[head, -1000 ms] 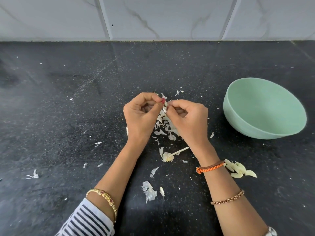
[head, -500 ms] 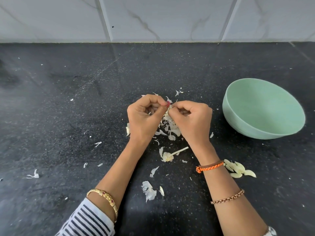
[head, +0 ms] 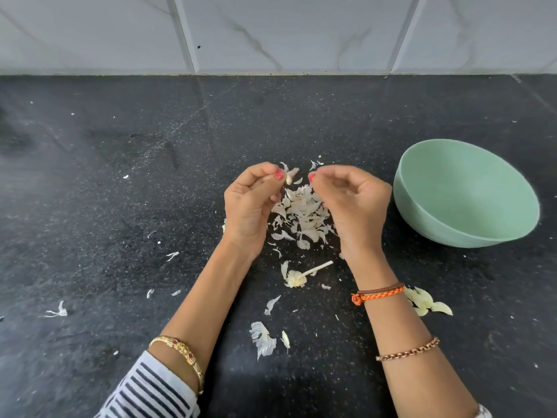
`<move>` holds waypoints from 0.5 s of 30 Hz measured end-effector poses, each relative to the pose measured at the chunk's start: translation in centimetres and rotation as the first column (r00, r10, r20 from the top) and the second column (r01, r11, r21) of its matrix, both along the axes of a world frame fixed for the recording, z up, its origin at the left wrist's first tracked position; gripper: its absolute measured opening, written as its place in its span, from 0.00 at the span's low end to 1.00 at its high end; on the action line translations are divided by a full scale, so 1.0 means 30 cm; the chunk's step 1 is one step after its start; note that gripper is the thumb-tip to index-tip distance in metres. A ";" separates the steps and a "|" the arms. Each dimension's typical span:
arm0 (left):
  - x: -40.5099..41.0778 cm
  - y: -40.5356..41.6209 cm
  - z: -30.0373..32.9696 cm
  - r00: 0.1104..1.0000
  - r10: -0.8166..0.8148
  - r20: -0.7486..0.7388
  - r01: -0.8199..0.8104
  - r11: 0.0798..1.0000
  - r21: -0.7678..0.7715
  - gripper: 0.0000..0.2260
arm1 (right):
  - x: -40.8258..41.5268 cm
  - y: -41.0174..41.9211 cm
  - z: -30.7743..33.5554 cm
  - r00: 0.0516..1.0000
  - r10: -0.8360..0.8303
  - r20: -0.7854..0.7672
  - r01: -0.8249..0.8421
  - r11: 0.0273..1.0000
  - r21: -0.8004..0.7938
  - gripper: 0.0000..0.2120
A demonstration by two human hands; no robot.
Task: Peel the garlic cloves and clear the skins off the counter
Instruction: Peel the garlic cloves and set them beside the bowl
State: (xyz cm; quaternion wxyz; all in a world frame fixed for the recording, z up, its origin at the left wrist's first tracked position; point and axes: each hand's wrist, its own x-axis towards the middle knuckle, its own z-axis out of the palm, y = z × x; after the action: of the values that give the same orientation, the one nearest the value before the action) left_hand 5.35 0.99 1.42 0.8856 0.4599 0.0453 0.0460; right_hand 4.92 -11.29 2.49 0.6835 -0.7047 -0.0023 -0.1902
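While both forearms angle in over the counter (head: pixel 105 182), my left hand (head: pixel 251 206) pinches a clove (head: pixel 290 176) between thumb and curled fingers. My right hand (head: pixel 352 203), fingers curled, hovers just beside it; whether it holds anything I cannot tell. Skins (head: pixel 301 215) lie piled below, peeled cloves (head: pixel 428 301) near the bowl (head: pixel 465 193).

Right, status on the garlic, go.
Left hand pinches garlic clove; right hand curled, apart from it. Skins piled on counter. Green bowl looks empty. Nothing blocking.
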 end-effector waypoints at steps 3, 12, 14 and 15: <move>0.002 -0.004 0.001 0.995 0.090 -0.035 -0.090 0.996 0.001 0.08 | 0.004 -0.002 -0.008 0.999 -0.004 0.054 0.006 0.999 -0.051 0.05; -0.012 -0.019 0.000 0.997 0.068 0.034 -0.073 0.984 0.161 0.09 | 0.005 0.023 -0.046 0.988 0.127 0.083 -0.101 0.959 -0.264 0.04; -0.010 -0.016 -0.002 0.998 0.046 0.048 -0.054 0.981 0.186 0.09 | 0.008 0.019 -0.043 0.989 0.122 0.078 -0.097 0.958 -0.268 0.04; -0.009 -0.012 -0.004 0.997 0.044 0.056 -0.054 0.979 0.198 0.09 | 0.008 0.018 -0.041 0.989 0.127 0.074 -0.104 0.959 -0.264 0.05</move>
State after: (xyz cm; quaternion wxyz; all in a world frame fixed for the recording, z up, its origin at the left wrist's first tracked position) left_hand 5.09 0.62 1.30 0.8344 0.5439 0.0289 0.0838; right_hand 5.14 -10.75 1.27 0.5945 -0.7775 -0.0991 -0.1795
